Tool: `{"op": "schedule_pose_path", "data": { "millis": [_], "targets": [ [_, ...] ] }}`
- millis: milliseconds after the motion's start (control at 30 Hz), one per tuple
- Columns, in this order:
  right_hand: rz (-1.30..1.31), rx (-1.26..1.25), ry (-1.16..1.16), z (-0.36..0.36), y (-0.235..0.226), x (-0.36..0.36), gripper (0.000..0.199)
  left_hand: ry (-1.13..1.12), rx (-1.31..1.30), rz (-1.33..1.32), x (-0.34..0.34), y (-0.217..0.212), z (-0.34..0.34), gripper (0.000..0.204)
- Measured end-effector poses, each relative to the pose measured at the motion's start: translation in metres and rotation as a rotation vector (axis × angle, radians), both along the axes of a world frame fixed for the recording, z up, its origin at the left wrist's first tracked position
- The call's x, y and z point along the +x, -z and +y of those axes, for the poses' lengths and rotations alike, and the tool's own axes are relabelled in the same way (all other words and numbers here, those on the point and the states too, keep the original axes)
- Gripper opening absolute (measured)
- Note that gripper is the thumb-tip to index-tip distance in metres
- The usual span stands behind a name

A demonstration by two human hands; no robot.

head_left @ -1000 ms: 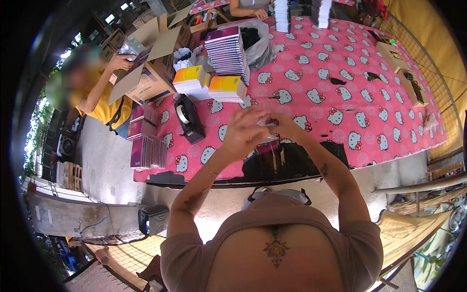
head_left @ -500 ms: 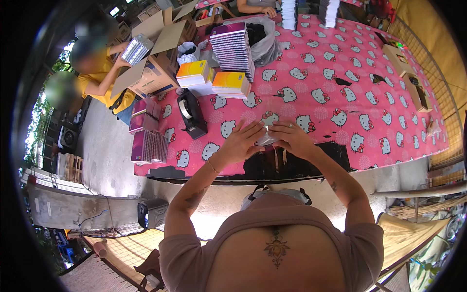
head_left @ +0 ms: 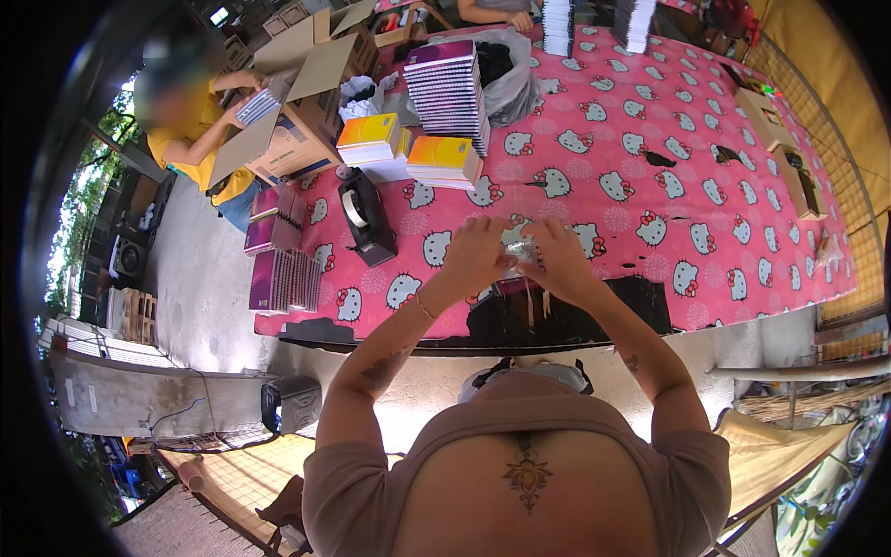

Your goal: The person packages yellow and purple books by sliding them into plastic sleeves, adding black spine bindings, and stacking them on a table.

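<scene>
Both my hands work at a small, shiny piece of crumpled clear plastic (head_left: 522, 252) near the front of the table; whatever lies under or inside it is hidden. My left hand (head_left: 477, 252) grips its left side with bent fingers, the thumb toward the middle. From the right, my right hand (head_left: 561, 264) holds it the same way, fingers curled over the far side. To the left of my hands stands a black tape dispenser (head_left: 368, 219) with a roll in it.
Purple spiral notebooks (head_left: 283, 278) stand stacked at the left edge; a taller notebook stack (head_left: 447, 97) and yellow-covered books (head_left: 444, 160) lie farther back. A co-worker in yellow (head_left: 195, 144) holds a bundle by an open carton (head_left: 297, 139). The pink tablecloth (head_left: 594, 200) is torn near me.
My hands have gone from lying nearly flat over the plastic to bent fingers gripping it from both sides. The co-worker's bundle has moved lower toward the carton.
</scene>
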State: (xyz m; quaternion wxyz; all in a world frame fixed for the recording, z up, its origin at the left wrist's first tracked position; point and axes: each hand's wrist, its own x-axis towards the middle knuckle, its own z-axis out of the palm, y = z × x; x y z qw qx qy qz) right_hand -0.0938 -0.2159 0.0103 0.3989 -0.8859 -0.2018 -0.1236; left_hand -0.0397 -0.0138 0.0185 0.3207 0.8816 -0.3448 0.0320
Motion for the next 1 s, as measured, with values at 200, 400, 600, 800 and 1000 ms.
{"op": "schedule_pose_path", "data": {
  "millis": [200, 400, 600, 800, 1000],
  "targets": [
    [0.606, 0.814, -0.032, -0.008, 0.034, 0.012, 0.045, -0.086, -0.528, 0.632, 0.028, 0.057, 0.027, 0.052],
    [0.621, 0.917, 0.029, 0.016, 0.032, 0.013, 0.043, -1.105, 0.1, -0.487, 0.032, 0.09, 0.234, 0.039],
    [0.587, 0.857, 0.06, 0.003, 0.047, 0.016, 0.04, -0.898, -1.003, 0.375, 0.046, 0.091, 0.211, 0.025],
    [0.6, 0.79, 0.066, 0.014, 0.041, 0.019, 0.043, -0.96, -0.957, 0.214, 0.013, 0.129, 0.229, 0.017],
    [0.615, 0.92, 0.146, 0.006, 0.037, 0.011, 0.044, -0.898, 0.377, -0.163, 0.016, -0.007, 0.155, 0.014]
  ]
}}
